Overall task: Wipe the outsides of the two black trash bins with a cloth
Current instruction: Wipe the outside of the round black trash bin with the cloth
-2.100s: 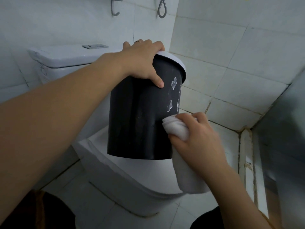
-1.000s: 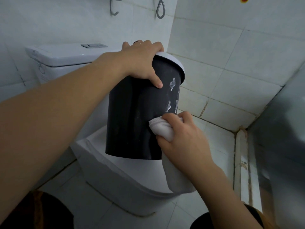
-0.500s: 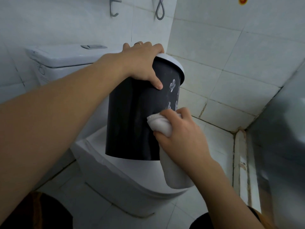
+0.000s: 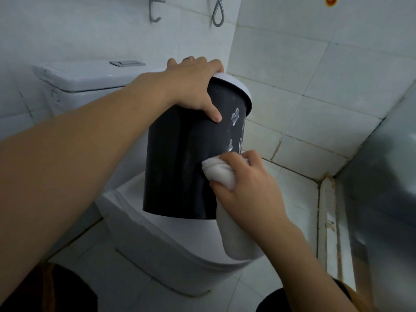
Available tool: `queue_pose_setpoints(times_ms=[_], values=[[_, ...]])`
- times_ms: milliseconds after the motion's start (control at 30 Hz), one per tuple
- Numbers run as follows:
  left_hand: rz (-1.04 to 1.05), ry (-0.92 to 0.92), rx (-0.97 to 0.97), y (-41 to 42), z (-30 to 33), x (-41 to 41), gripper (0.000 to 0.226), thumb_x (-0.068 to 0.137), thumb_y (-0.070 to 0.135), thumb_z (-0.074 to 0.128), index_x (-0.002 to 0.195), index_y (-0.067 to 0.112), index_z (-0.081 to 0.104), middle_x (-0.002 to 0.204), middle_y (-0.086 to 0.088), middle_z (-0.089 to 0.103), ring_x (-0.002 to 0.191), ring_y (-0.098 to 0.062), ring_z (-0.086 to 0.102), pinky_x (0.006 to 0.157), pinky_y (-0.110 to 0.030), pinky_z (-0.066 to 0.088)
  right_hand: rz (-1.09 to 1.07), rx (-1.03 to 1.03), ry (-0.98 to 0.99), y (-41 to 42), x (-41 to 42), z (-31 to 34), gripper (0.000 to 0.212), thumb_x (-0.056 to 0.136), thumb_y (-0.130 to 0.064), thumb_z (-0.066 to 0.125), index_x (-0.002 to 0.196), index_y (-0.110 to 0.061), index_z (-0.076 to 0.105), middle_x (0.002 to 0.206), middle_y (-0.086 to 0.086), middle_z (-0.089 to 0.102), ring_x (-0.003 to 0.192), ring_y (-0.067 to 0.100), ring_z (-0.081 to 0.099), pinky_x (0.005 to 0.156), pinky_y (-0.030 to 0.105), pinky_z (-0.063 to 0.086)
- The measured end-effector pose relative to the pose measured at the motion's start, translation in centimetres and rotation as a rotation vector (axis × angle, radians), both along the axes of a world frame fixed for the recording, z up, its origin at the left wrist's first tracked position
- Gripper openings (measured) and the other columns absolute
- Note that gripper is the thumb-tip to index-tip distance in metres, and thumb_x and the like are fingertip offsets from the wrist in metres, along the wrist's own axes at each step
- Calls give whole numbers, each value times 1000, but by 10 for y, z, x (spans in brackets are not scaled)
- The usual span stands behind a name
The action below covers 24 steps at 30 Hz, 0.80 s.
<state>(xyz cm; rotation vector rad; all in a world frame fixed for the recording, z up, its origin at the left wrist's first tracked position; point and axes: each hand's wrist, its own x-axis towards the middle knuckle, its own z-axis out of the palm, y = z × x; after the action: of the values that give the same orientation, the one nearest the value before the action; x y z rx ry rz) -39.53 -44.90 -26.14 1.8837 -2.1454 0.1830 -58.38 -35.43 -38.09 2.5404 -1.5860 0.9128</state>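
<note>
A black trash bin (image 4: 177,167) with a white rim and pale printed marks on its side is held up in the air above the closed toilet seat, tilted to the right. My left hand (image 4: 193,86) grips its top rim, thumb on the near side. My right hand (image 4: 249,190) holds a bunched white cloth (image 4: 219,173) and presses it against the bin's lower right side; the cloth's loose end hangs down below my palm. Only one bin is in view.
A white toilet (image 4: 157,239) with closed lid sits under the bin, its tank (image 4: 90,75) behind at left. White tiled walls enclose the corner, with metal hooks (image 4: 155,10) up top. A grey panel (image 4: 387,188) stands at right. My knees are at the bottom edge.
My right hand with the cloth moved left and slightly up across the bin's lower side, from the right edge toward the front. My left hand kept its grip on the rim.
</note>
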Motion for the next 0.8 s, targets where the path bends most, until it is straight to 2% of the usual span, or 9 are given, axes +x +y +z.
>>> queue_pose_setpoints(times_ms=[200, 333, 500, 667, 800], values=[[9, 32, 6, 4, 0, 7, 102, 58, 63, 83, 141, 30, 35, 136, -2, 46, 130, -29, 38, 104, -50, 27, 31, 20, -25, 3, -5, -11, 34, 80, -39, 65, 112, -40, 54, 107, -9, 45, 79, 19, 53, 58, 28, 40], [6, 35, 2, 4, 1, 6, 102, 57, 64, 83, 140, 30, 36, 136, -1, 47, 130, -28, 39, 102, -49, 27, 41, 106, -49, 7, -18, -21, 36, 79, -42, 65, 113, -44, 54, 109, -14, 46, 85, 14, 56, 65, 27, 47], [7, 32, 3, 6, 2, 4, 102, 56, 63, 84, 139, 29, 37, 134, -1, 48, 128, -28, 41, 101, -49, 28, 1, 63, -109, -5, -13, -5, 37, 80, -42, 65, 115, -41, 55, 112, -12, 46, 89, 14, 55, 67, 29, 45], [7, 31, 4, 9, 3, 7, 101, 55, 63, 84, 137, 29, 37, 132, 0, 49, 126, -28, 42, 100, -48, 30, 2, 66, -75, -4, -4, -5, 39, 80, -40, 64, 117, -37, 50, 111, -12, 45, 86, 19, 56, 65, 30, 43], [9, 57, 11, 9, 4, 11, 95, 54, 63, 85, 130, 28, 40, 120, 4, 50, 121, -27, 45, 94, -45, 31, 19, 147, -43, 2, -12, -12, 39, 78, -39, 64, 115, -38, 49, 106, -14, 45, 83, 18, 56, 67, 31, 46]])
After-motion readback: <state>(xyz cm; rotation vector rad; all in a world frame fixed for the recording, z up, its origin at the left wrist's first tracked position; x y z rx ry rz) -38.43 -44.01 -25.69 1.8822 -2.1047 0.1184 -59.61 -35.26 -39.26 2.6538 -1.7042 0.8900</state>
